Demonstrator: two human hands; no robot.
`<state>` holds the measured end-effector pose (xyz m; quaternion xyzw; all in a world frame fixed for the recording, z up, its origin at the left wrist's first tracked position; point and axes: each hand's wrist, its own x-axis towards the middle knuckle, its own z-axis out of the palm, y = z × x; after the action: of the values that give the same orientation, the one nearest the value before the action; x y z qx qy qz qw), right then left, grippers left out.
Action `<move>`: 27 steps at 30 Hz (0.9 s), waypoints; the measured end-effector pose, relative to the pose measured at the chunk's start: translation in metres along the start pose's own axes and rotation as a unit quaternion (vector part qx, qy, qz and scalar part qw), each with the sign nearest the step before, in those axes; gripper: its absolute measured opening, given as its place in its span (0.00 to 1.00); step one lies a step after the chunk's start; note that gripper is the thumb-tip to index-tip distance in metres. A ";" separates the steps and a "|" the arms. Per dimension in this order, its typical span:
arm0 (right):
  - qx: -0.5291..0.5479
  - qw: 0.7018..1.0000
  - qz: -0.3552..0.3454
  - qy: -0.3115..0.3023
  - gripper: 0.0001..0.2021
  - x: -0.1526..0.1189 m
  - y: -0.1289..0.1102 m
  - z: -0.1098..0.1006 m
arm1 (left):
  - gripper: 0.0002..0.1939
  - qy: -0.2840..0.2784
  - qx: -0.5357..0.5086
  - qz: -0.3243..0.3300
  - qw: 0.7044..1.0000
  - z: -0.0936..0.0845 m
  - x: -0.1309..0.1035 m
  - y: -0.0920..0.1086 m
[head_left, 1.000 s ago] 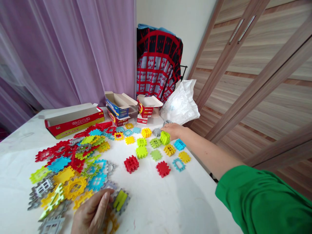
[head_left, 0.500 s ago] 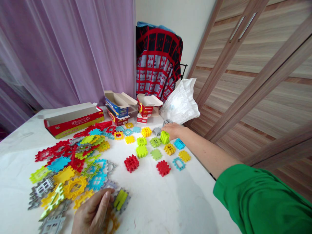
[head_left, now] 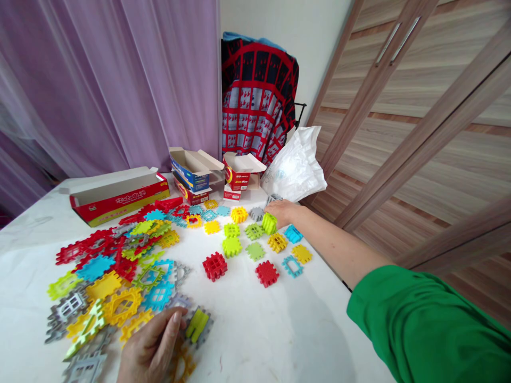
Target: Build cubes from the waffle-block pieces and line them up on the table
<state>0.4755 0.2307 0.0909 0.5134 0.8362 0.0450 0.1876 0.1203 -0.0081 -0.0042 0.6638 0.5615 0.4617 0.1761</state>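
Only the green sleeve point(head_left: 423, 319) has edged slightly leftward, leaving the layout unchanged; the left hand point(head_left: 154, 340) curls beside a gray-and-lime piece point(head_left: 198, 325), the right hand point(head_left: 284, 213) reaches to a gray piece point(head_left: 273, 198) by the white bag point(head_left: 296, 166); whether either grips anything, I can't tell

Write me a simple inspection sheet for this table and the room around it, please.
Surface: white tabletop, faint marks.
Pieces: jumbled heap of notched plastic pieces at left; small groups, including a red stack, toward the right.
Clutter: open cardboard boxes and white plastic bag at the back.
Hands: left hand near a green-barred grey piece; right hand at a grey piece; grips unclear.
Cables: nothing seen.
Surroundings: purple curtain, patterned cloth, wooden wardrobe.
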 end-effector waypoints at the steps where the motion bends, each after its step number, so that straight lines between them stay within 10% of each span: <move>1: 0.003 1.000 0.001 0.001 0.28 0.000 0.000 0.000 | 0.21 0.001 0.001 0.001 1.000 0.000 0.000 0.000; 13: 0.028 0.999 0.016 -0.006 0.37 -0.004 0.002 -0.005 | 0.23 0.003 0.007 -0.005 1.000 0.000 0.004 0.009; 18: 0.108 0.986 0.027 0.121 0.29 -0.026 0.024 -0.021 | 0.21 0.018 0.007 0.018 1.000 0.001 0.003 0.003; 23: 0.320 0.838 0.158 0.412 0.12 -0.065 0.006 -0.018 | 0.23 0.023 0.032 0.040 0.998 0.001 0.001 -0.002; 27: 0.446 0.727 0.162 0.497 0.14 -0.094 -0.064 0.007 | 0.22 0.027 0.079 0.082 0.993 0.002 -0.001 -0.003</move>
<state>0.4625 0.1175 0.0922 0.5699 0.6376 -0.0551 -0.5155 0.1205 -0.0071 -0.0080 0.7067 0.5443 0.4467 0.0693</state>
